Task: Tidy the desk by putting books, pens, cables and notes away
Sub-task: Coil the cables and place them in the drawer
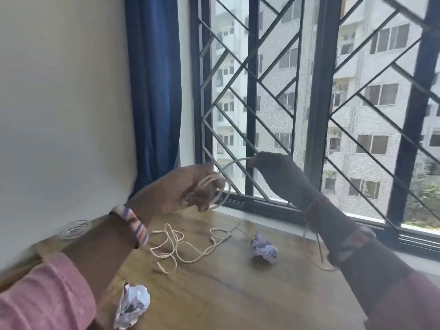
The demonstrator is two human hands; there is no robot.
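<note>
Coiling a white cable (222, 184) above the wooden surface (238, 289), seen from the head camera. The left hand (181, 190) is raised with its fingers (202, 198) curled round several loops of the cable, which hang off the fingertips toward the window. The right hand (273, 173) is held against the window grille (240, 98), its thumb and fingertips closed in a pinch on the cable's upper arc, which runs back to the left hand's loops. The remaining length trails down past the right wrist, a loop of it showing beside the forearm. A second white cable (181, 246) lies tangled on the surface beneath the hands. One crumpled paper ball (263, 248) lies just right of the tangle; another crumpled paper ball (132, 304) lies at the near edge. A glass (73, 229) stands by the wall at left.
</note>
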